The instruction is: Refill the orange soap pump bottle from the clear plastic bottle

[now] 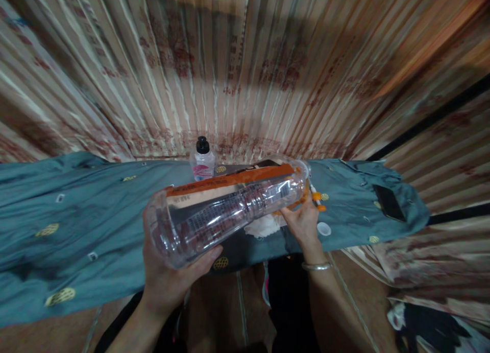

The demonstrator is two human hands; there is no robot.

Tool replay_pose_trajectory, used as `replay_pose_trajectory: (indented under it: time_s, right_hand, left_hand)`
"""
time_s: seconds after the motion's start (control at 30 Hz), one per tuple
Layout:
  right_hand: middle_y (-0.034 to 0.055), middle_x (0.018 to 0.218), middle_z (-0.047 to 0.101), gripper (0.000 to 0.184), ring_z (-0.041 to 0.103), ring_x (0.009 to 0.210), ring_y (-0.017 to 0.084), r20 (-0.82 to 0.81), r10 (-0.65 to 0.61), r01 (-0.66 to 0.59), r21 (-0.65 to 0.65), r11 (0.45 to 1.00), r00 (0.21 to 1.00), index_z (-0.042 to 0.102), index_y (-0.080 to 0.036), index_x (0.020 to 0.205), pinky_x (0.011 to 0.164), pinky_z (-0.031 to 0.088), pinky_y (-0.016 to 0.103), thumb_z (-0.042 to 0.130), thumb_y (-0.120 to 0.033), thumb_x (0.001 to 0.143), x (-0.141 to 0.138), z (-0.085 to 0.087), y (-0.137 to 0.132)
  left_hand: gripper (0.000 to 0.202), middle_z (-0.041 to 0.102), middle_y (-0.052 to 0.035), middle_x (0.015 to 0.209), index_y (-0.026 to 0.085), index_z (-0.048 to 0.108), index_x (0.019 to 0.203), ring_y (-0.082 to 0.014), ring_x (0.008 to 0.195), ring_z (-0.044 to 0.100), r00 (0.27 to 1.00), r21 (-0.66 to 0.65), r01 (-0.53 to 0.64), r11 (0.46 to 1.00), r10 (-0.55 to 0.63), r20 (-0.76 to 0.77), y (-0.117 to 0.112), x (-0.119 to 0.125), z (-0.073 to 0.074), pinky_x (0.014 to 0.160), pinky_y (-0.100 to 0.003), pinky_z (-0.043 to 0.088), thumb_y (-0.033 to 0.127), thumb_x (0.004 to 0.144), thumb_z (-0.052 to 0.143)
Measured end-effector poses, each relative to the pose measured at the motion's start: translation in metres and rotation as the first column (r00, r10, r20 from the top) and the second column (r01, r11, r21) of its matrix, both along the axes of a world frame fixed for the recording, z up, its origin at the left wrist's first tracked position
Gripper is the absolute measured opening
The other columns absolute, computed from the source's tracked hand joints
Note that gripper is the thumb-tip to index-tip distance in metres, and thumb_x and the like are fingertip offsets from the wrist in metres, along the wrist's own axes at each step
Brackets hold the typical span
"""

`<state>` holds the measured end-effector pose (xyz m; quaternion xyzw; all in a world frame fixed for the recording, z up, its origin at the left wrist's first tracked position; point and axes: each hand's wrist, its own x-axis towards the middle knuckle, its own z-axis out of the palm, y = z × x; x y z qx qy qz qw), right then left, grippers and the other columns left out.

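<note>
A large clear plastic bottle [214, 220] with an orange, printed label lies sideways across my view, tilted up toward the right. At its base, my left hand [168, 271] wraps around the plastic, thumb along the underside. My right hand [302, 220] grips near the neck end, its fingers partly hidden behind the bottle. Beside those fingers is a thin white item with orange parts [317, 196]; its kind is unclear. Below the bottle lies a crumpled white tissue-like piece [263, 226]. A small round white lid [324, 229] rests right of my right hand.
A small clear bottle with a black cap [202, 159] stands behind the large one. The narrow table has a blue-green patterned cloth [95, 225]. A dark phone [388, 202] lies at the right. Striped curtains [214, 77] hang behind, and dark fabric [432, 327] lies at lower right.
</note>
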<state>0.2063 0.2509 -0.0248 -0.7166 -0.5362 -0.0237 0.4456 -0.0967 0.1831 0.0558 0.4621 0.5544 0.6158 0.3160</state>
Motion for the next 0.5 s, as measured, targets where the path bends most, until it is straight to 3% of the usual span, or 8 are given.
replay_pose_trajectory:
  time_s: [0.17,0.33,0.5]
  right_hand:
    - [0.0198,0.108,0.087,0.07,0.085,0.094,0.038,0.041,-0.007,0.006,0.014,1.0,0.999,0.068,-0.019,0.126,0.083,0.071,0.05,0.072,-0.075,0.085,0.0005,-0.0022,0.0003]
    - [0.0197,0.108,0.087,0.067,0.086,0.097,0.04,0.007,-0.007,0.007,0.023,1.0,1.0,0.066,-0.02,0.126,0.086,0.071,0.053,0.076,-0.069,0.081,0.0009,-0.0024,0.0006]
    - [0.0189,0.11,0.088,0.06,0.085,0.098,0.04,-0.004,0.004,-0.004,0.022,1.0,1.0,0.065,-0.023,0.125,0.088,0.07,0.054,0.076,-0.064,0.082,0.0007,-0.0018,0.0004]
  left_hand:
    - [0.108,0.076,-0.0148,0.138,0.022,0.072,0.137,-0.0496,0.147,0.068,1.0,-0.011,0.001,1.0,-0.001,0.029,0.0001,0.0012,0.0014,0.134,-0.073,0.048,0.061,0.044,0.111]
    - [0.101,0.078,-0.0144,0.134,0.022,0.075,0.132,-0.0499,0.147,0.068,1.0,-0.027,0.008,1.0,-0.007,0.024,-0.0009,0.0012,0.0024,0.135,-0.072,0.047,0.06,0.046,0.111]
    - [0.111,0.077,-0.0135,0.141,0.025,0.07,0.145,-0.0493,0.152,0.065,1.0,0.001,-0.015,1.0,0.015,0.02,-0.001,-0.0021,-0.0061,0.138,-0.073,0.042,0.06,0.047,0.111]
